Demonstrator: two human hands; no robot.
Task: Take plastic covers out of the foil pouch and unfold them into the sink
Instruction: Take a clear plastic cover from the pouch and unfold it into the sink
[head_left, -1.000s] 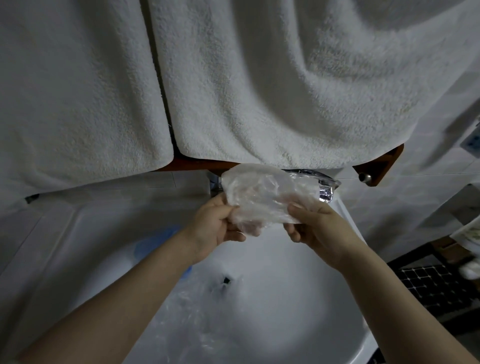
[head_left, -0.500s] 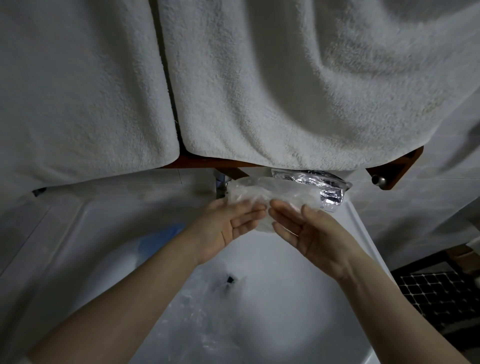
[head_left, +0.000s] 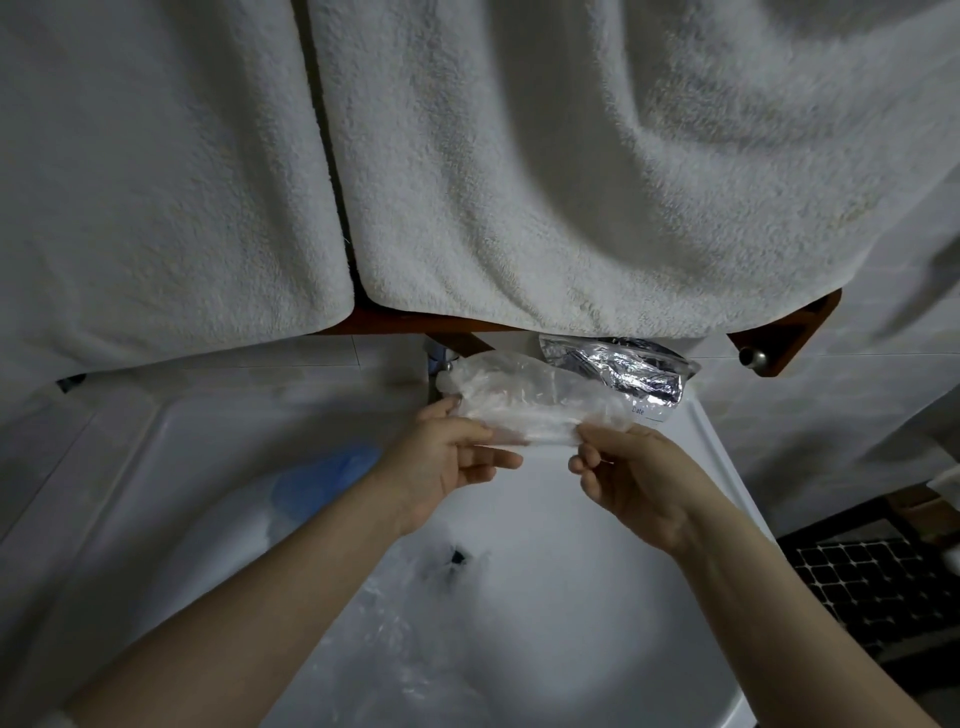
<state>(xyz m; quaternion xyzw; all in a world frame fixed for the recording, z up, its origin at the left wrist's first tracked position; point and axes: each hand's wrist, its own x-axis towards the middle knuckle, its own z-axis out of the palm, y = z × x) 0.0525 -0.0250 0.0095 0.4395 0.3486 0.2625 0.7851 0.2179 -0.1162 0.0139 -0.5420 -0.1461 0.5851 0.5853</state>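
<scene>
Both hands, flat before, now pinch a plastic cover (head_left: 524, 405) above the sink (head_left: 545, 597) holding unfolded covers (head_left: 395, 654).

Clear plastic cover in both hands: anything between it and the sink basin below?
Nothing visible. The crumpled clear plastic cover, pinched by the left hand and right hand, hangs over the white sink; an unfolded clear plastic sheet already lies in it.

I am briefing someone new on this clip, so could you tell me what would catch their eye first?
Two large white towels fill the upper half, hanging over the sink. Below them, mid-frame, the left hand and right hand pinch a crumpled clear plastic cover between them. A shiny foil pouch lies behind it at the sink's back edge.
</scene>
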